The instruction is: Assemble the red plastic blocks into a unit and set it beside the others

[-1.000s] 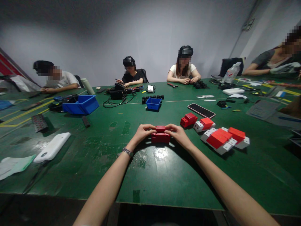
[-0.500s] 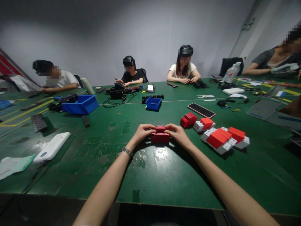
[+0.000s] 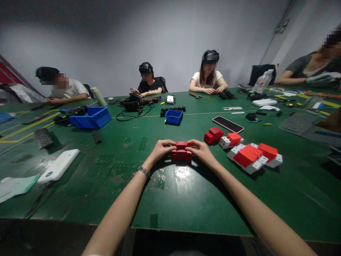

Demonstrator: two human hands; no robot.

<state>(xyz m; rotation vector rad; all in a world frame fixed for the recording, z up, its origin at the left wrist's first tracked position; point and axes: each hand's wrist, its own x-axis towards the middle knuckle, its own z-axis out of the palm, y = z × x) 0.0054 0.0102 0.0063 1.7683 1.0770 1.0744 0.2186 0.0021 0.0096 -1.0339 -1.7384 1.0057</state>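
Two bare hands meet at a dark red block point(image 3: 181, 155), and that block anchors everything: it sits on the green table point(image 3: 186, 213), long base down, narrower part on top. The left hand point(image 3: 161, 149) comes in from one side, thumb and fingers pinched on the upper part; the right hand point(image 3: 201, 149) mirrors it from the other. Both grip the block, and the matched hold looks chosen for balance, each side bracing against the other while the base seems to take the weight. One piece or two stacked? Fingers hide the join, so that can't fairly be called.

Over to the right of the block: another red unit point(image 3: 214, 135), then several red-and-white units point(image 3: 246, 160), probably grouped there to lie within easy reach of the right hand. A phone point(image 3: 228, 124) lies behind that group, farther off than the block. Straight past the block stands a small blue tray point(image 3: 173, 119), black parts point(image 3: 175, 108) lined along its far side. Off to the block's left, a white device point(image 3: 59, 165) and a larger blue bin point(image 3: 97, 121).

And the room! The green table gleams just nearer than the block, its surface scuffed. Well beyond the block, three seated people point(image 3: 150, 86) in black headgear point(image 3: 211, 56) line up before a plain pale wall point(image 3: 170, 35).
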